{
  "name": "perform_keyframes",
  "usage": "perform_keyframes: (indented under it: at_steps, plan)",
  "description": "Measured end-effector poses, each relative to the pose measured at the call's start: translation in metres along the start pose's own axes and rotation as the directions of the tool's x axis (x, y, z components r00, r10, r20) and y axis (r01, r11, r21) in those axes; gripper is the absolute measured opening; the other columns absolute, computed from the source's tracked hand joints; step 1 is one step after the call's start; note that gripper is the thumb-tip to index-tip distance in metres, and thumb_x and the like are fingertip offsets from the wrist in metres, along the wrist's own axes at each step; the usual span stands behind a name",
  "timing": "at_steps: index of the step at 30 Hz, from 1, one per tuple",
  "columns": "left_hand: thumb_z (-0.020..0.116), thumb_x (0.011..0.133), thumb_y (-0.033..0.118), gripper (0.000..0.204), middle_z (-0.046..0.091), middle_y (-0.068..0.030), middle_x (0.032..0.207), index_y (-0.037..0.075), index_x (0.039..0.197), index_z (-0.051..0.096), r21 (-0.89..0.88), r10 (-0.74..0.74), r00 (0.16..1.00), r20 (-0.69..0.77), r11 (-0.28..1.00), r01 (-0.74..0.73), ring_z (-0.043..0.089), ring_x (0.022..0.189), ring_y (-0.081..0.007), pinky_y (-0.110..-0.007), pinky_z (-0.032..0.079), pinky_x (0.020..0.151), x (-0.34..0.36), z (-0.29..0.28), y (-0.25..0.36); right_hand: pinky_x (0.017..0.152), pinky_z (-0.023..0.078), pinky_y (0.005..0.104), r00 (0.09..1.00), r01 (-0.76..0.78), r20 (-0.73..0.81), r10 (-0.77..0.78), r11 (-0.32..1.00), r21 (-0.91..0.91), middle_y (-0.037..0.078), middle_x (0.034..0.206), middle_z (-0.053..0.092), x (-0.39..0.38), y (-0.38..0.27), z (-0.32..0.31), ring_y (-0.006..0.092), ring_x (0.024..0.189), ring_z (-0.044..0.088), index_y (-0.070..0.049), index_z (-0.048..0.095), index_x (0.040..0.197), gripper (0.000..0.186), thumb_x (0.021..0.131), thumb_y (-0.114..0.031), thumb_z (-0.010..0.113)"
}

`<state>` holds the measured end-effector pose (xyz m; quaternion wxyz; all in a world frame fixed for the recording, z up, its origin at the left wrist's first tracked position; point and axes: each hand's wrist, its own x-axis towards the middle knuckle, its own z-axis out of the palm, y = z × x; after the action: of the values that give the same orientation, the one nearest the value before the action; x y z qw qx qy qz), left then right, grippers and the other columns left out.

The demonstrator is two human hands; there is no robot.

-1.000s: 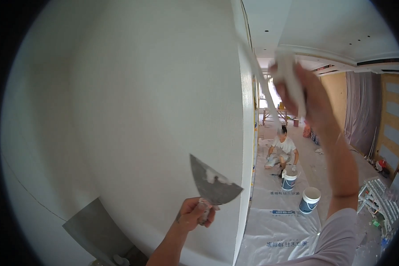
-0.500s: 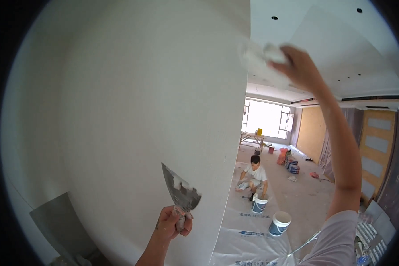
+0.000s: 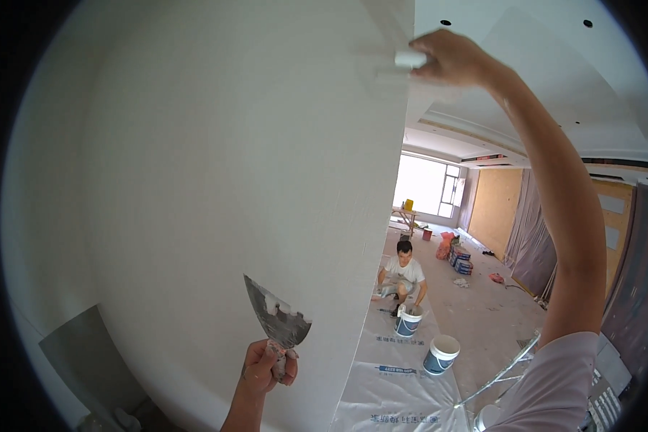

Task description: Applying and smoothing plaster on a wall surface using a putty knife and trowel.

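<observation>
My left hand [image 3: 266,367] grips the handle of a putty knife [image 3: 277,309] in front of the white wall [image 3: 230,165], with pale compound on its grey metal blade. My raised right hand [image 3: 450,61] is closed on a white-handled tool [image 3: 410,59] at the top of the wall's outer edge. That tool is blurred, and its blade, if it has one, cannot be made out.
A co-worker [image 3: 403,270] squats at a bucket [image 3: 408,324]; another bucket [image 3: 441,354] stands on plastic sheeting [image 3: 403,396]. A metal ladder [image 3: 500,378] is at lower right, bags [image 3: 459,259] lie farther back, and a grey panel [image 3: 79,353] is at lower left.
My right hand has moved up and left toward the wall's edge with its tool. My left hand and putty knife appear farther left in view, the blade tilted differently. The view has shifted.
</observation>
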<state>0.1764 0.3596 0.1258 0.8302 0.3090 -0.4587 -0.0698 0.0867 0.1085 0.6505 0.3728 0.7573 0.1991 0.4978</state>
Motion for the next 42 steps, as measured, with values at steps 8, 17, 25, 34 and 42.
perform_keyframes:
  at_steps: [8, 17, 25, 34, 42]
  plan:
    - [0.049, 0.101, 0.029, 0.035, 0.061, -0.0166, 0.068, -0.004, 0.094, 0.061, 0.072, -0.076, 0.997, 0.032, 0.995, 0.073, 0.056, 0.049, -0.0201, -0.031, 0.046, 0.042, 0.001, 0.002, 0.014, 0.063, 0.049, 0.0279, 0.963, -0.270, 0.211, 0.168, 0.574, 0.773, 0.004, 0.073, 0.065, -0.111, -0.131, 0.005, 0.0122, 0.068, 0.062, -0.006, 0.067, 0.100, 0.038, 0.082, -0.039, 0.075]
    - [0.046, 0.100, 0.044, 0.041, 0.059, -0.0083, 0.069, 0.007, 0.098, 0.063, -0.140, 0.012, 0.950, 0.311, 0.990, 0.033, 0.049, 0.047, -0.0166, -0.030, 0.037, 0.037, 0.063, 0.055, 0.020, 0.078, 0.049, 0.0330, 0.931, -0.358, 0.342, 0.125, 0.150, 0.921, 0.004, 0.090, 0.069, -0.218, -0.192, 0.071, 0.0153, 0.086, 0.064, -0.010, 0.067, 0.107, 0.036, 0.086, -0.039, 0.072]
    - [0.036, 0.102, 0.050, 0.045, 0.054, -0.0027, 0.066, 0.010, 0.096, 0.057, 0.116, 0.088, 0.988, -0.129, 0.991, -0.073, 0.047, 0.046, -0.0152, -0.030, 0.040, 0.045, 0.108, 0.043, 0.018, 0.070, 0.047, 0.0340, 0.639, -0.210, -0.072, 0.766, 0.264, 0.942, 0.011, 0.084, 0.065, -0.110, -0.085, 0.139, 0.0208, 0.075, 0.060, -0.003, 0.064, 0.104, 0.041, 0.086, -0.040, 0.068]
    - [0.039, 0.102, 0.046, 0.041, 0.056, -0.0039, 0.068, 0.009, 0.095, 0.055, 0.290, 0.194, 0.943, -0.272, 0.950, -0.112, 0.050, 0.050, -0.0160, -0.031, 0.040, 0.048, 0.111, 0.034, 0.006, 0.078, 0.050, 0.0399, 0.524, -0.112, -0.055, 0.850, 0.134, 0.985, 0.016, 0.092, 0.069, -0.005, 0.026, 0.171, 0.0300, 0.088, 0.066, 0.001, 0.065, 0.099, 0.047, 0.084, -0.044, 0.067]
    - [0.038, 0.102, 0.046, 0.042, 0.055, -0.0037, 0.065, 0.009, 0.095, 0.055, 0.386, 0.327, 0.866, -0.378, 0.906, -0.174, 0.049, 0.049, -0.0153, -0.031, 0.041, 0.046, 0.106, 0.031, 0.008, 0.071, 0.050, 0.0378, 0.446, 0.021, -0.378, 0.811, 0.413, 0.911, 0.013, 0.083, 0.068, -0.081, -0.106, 0.176, 0.0237, 0.076, 0.065, -0.002, 0.066, 0.101, 0.046, 0.086, -0.045, 0.067]
